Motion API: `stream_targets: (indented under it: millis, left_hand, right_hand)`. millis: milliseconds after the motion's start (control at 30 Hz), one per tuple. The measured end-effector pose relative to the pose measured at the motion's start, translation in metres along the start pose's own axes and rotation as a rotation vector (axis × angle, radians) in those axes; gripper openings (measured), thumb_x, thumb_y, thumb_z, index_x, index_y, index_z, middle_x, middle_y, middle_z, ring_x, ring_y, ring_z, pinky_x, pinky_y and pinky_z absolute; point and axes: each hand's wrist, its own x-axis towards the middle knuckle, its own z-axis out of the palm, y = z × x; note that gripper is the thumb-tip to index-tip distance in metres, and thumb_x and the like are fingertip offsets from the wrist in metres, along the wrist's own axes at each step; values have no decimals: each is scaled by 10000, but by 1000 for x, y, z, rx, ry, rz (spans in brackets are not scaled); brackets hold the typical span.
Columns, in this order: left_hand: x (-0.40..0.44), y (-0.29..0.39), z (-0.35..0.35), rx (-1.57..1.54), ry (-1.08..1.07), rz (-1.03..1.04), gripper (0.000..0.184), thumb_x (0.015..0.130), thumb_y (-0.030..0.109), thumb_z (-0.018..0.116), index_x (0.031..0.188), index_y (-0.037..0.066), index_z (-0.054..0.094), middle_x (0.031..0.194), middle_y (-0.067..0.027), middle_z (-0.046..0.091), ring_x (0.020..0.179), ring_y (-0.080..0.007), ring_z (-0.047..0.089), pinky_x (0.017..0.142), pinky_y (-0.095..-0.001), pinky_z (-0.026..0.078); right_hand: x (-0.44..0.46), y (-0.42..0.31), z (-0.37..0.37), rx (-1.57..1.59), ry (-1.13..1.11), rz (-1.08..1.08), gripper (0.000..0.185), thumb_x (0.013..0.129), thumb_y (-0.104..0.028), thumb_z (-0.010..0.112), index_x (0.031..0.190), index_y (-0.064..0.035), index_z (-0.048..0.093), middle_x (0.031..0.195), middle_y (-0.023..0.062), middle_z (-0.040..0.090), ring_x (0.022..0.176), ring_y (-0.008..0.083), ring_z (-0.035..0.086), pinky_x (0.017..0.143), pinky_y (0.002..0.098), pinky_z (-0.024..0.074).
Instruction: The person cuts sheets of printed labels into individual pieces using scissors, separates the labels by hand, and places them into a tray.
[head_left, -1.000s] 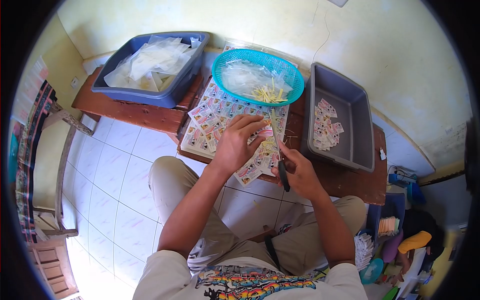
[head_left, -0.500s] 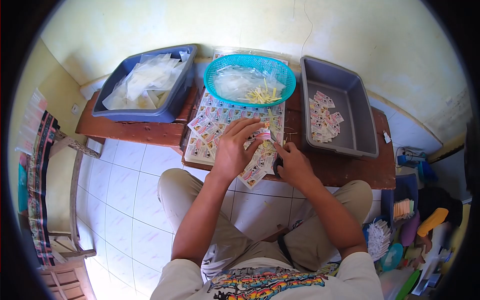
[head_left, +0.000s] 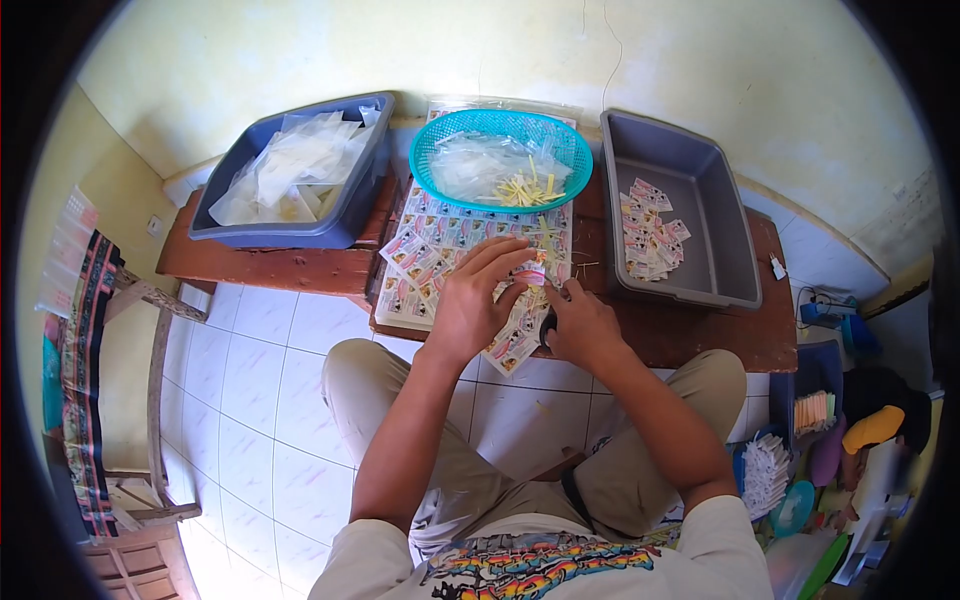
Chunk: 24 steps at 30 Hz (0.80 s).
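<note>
My left hand (head_left: 468, 310) is closed on a small printed label (head_left: 532, 273), pinched between thumb and fingers. My right hand (head_left: 584, 328) grips scissors with a black handle (head_left: 547, 326); their blades lie close to the label and are mostly hidden. Beneath both hands a stack of printed label sheets (head_left: 450, 228) covers part of the wooden bench (head_left: 660, 345). A loose printed piece (head_left: 513, 345) hangs over the bench's front edge, below my hands.
Beyond the sheets sits a teal basket (head_left: 425, 185) with clear plastic bags and yellow strips (head_left: 528, 188). On the right, a grey bin (head_left: 690, 175) holds cut labels (head_left: 650, 240). At left a blue-grey bin (head_left: 275, 235) contains translucent packets (head_left: 290, 165). A person's yellow sleeve (head_left: 872, 430) shows far right.
My right hand with the scissors has shifted slightly toward the label. My left hand keeps its pinch on the label. The whole view has shifted a little.
</note>
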Motion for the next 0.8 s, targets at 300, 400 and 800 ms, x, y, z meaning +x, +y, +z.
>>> stream_targets:
  millis: [300, 400, 800]
  left_hand:
    - [-1, 3, -4, -27, -78, -6, 554, 763, -84, 829, 1288, 63, 729, 1360, -131, 717, 1335, -340, 639, 1122, -453, 535]
    - [0, 6, -4, -36, -113, -5, 577, 755, -110, 810, 1297, 68, 728, 1366, -122, 716, 1351, -339, 629, 1128, -451, 533]
    - [2, 7, 1, -98, -180, 4, 609, 752, -147, 788, 1319, 65, 720, 1394, -130, 701, 1422, -363, 573, 1151, -466, 511]
  right_hand:
    - [7, 8, -32, 525, 267, -138, 437, 947, -155, 681, 1366, -28, 678, 1167, 199, 729, 967, 346, 747, 876, 438, 599]
    - [9, 9, -35, 849, 360, -144, 319, 987, -162, 681, 1257, -2, 733, 1041, 188, 776, 886, 284, 766, 822, 389, 592]
    - [19, 13, -37, 1145, 210, -79, 200, 974, -70, 760, 1129, 56, 742, 946, 112, 786, 775, 127, 764, 676, 270, 608]
